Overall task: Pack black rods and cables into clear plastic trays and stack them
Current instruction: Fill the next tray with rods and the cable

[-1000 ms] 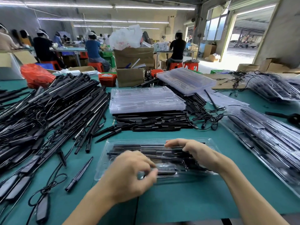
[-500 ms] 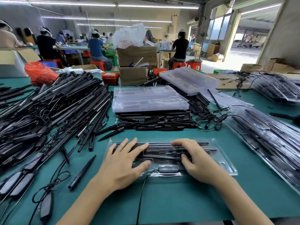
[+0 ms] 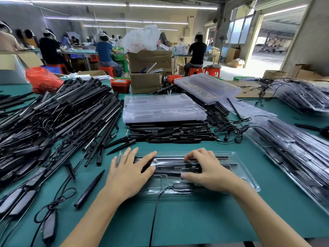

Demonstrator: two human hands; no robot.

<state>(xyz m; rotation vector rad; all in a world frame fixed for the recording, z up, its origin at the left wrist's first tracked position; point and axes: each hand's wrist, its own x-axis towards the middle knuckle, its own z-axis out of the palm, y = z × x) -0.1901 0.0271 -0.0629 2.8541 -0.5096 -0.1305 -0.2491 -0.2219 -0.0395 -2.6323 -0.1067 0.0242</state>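
My left hand (image 3: 129, 173) covers the left end of the clear tray (image 3: 249, 182), and my right hand (image 3: 208, 171) hides the middle of its black rods (image 3: 222, 157). The cable (image 3: 154, 211) runs off the bottom edge. Distant workers (image 3: 105, 50) are blurred.

Black rods (image 3: 170, 134), clear tray (image 3: 245, 177), teal table (image 3: 195, 216), red bag (image 3: 42, 81).

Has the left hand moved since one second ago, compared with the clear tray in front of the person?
Yes. The left hand was curled near the clear tray's front edge; now it lies flat with fingers spread, further forward over the tray's left end.
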